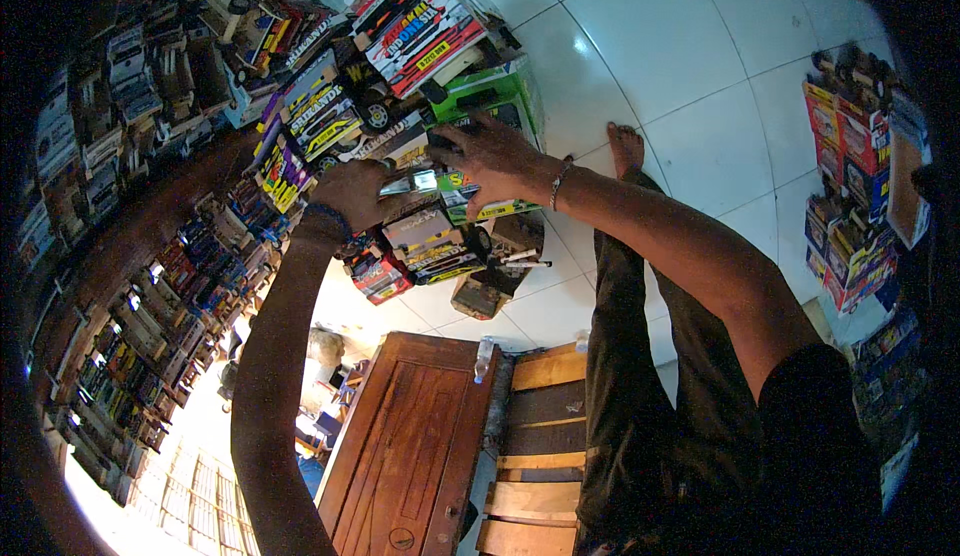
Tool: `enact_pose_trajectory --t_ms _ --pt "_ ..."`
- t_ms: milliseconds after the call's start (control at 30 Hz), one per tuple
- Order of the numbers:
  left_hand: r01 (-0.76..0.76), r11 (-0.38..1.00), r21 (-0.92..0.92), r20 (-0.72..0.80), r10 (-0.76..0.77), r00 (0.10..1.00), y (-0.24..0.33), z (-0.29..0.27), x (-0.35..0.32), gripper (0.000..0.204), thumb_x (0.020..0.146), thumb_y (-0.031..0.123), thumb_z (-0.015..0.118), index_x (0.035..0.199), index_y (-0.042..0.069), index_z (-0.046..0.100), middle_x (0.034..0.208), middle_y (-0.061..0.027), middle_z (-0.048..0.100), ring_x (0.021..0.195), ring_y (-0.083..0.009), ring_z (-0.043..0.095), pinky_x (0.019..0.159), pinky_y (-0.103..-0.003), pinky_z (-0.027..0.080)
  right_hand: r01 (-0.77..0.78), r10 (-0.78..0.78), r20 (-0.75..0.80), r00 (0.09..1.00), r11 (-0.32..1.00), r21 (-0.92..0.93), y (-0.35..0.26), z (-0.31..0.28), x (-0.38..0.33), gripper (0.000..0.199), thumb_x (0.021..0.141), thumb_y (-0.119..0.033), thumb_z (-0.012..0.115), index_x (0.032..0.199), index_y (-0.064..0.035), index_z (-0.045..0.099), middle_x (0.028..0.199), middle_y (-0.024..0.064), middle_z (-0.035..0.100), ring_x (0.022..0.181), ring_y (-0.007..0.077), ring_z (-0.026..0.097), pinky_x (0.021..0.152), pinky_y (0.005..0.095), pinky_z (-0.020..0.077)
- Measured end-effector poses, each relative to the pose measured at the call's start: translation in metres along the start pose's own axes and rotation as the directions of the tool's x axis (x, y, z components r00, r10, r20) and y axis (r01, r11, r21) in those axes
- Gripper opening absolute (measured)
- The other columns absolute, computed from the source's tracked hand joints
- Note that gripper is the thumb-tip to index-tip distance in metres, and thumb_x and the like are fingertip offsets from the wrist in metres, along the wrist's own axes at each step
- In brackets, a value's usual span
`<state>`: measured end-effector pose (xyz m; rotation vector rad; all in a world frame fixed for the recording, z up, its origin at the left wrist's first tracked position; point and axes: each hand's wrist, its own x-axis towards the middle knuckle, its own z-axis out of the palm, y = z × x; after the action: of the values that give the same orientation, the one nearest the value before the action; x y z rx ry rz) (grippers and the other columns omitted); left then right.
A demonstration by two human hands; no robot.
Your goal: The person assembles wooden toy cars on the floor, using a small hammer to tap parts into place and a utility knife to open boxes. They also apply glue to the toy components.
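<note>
A toy truck (pixel 456 194) with a shiny windscreen and a green and yellow side is between my two hands, among a cluster of painted toy trucks. My left hand (pixel 350 192) is closed at its windscreen end, with the fingertips partly hidden. From the other side my right hand (pixel 497 161) grips it, fingers bent over the top and thumb down along the green side. Just beyond my right hand stands a bright green toy truck (pixel 480 86). Closer to me is a toy truck with a pale top (pixel 425 228). A black and yellow toy truck (pixel 322 116) stands beyond my left hand.
A white and red toy truck (pixel 420 31) stands farther back. Shelves of toy trucks (pixel 125 86) line the left. More toy trucks (pixel 850 176) stand at the right on the tiled floor (pixel 680 36). Near me are a wooden panel (pixel 405 436), a slatted bench (pixel 540 411) and a bottle (pixel 484 359).
</note>
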<state>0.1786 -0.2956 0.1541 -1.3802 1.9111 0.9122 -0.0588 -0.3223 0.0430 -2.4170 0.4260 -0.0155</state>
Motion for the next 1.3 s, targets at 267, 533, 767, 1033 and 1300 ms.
enact_pose_trajectory --t_ms 267,533,767,1033,1300 --pt "0.194 0.954 -0.229 -0.063 -0.213 0.975 0.000 0.010 -0.072 0.058 0.092 0.055 0.061 0.105 -0.001 0.068 0.090 -0.0278 0.070 0.085 -0.0450 0.069 0.075 -0.051 0.055 0.007 -0.011 0.129 0.992 0.999 0.034 -0.004 -0.020 -0.001 0.132 0.059 -0.069 0.083 0.155 0.0027 0.029 0.151 0.0187 0.043 0.137 0.0304 0.046 0.114 0.0510 0.0320" --pt "0.161 0.800 -0.578 -0.343 -0.417 0.842 0.020 -0.025 -0.055 0.057 0.093 0.055 0.065 0.113 0.001 0.068 0.087 -0.0282 0.069 0.081 -0.0444 0.069 0.069 -0.051 0.055 -0.040 0.002 -0.354 0.935 0.994 -0.099 0.062 -0.099 0.017 0.118 0.067 -0.057 0.085 0.159 -0.0104 0.028 0.153 0.0194 0.040 0.116 0.0381 0.057 0.104 0.0497 0.0440" --pt "0.134 0.673 -0.728 -0.334 -0.518 0.788 0.018 -0.069 0.050 0.062 0.090 0.059 0.067 0.110 0.000 0.070 0.092 -0.0284 0.071 0.087 -0.0450 0.071 0.075 -0.052 0.057 -0.169 0.172 0.001 0.985 0.961 0.217 0.132 -0.155 0.064 0.139 0.055 -0.044 0.095 0.160 -0.0032 0.014 0.152 0.0246 0.042 0.114 0.0416 0.060 0.099 0.0451 0.0500" --pt "0.387 0.532 -0.754 -0.025 -0.611 0.791 0.016 -0.100 0.087 0.066 0.086 0.066 0.067 0.104 0.003 0.071 0.091 -0.0278 0.072 0.090 -0.0458 0.071 0.080 -0.054 0.056 -0.204 0.190 0.080 0.978 0.954 0.220 0.139 -0.162 0.070 0.135 0.056 -0.048 0.094 0.160 -0.0082 0.018 0.156 0.0204 0.039 0.106 0.0412 0.065 0.090 0.0489 0.0565" --pt "0.311 0.581 -0.752 -0.059 -0.530 0.846 0.007 -0.093 0.112 0.063 0.086 0.066 0.066 0.106 0.007 0.073 0.095 -0.0273 0.072 0.094 -0.0459 0.070 0.083 -0.055 0.056 -0.222 0.209 0.076 0.975 0.933 0.283 0.142 -0.164 0.075 0.132 0.054 -0.047 0.095 0.158 -0.0101 0.023 0.150 0.0179 0.046 0.096 0.0428 0.068 0.083 0.0510 0.0582"
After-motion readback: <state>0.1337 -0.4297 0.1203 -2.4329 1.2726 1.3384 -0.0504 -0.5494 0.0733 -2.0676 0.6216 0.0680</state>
